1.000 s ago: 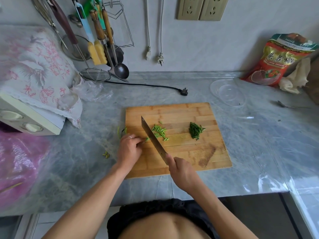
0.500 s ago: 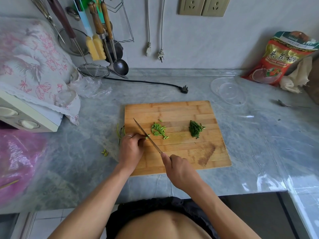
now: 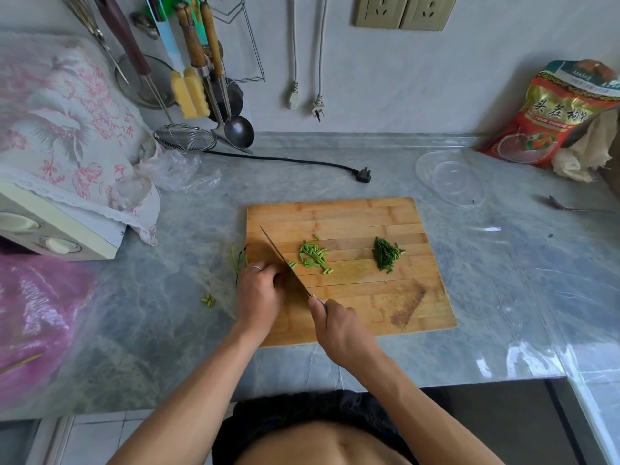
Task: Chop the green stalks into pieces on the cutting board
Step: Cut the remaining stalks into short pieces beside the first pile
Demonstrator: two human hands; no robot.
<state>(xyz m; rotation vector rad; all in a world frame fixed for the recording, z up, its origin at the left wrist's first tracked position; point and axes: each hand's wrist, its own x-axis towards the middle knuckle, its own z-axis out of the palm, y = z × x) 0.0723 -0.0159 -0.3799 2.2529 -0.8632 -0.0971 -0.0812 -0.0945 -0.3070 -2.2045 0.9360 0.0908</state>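
Both bare forearms are extended forward from the bottom of the view and converge toward the middle. The left hand [image 3: 258, 293] is held palm down with its knuckles raised and its fingers curled under at the tips; a thin silver ring is worn on one finger. The right hand [image 3: 339, 327] is closed in a fist-like grip, with the thumb laid along the top and the wrist kept straight.

Soft, even daylight over my counter [image 3: 486, 263], glare streaking its glossy right edge. Faint shadow under my left hand [image 3: 258, 293]. Wide lens bends the wall and corners; the pink bag [image 3: 37, 317] at left looks smeared.
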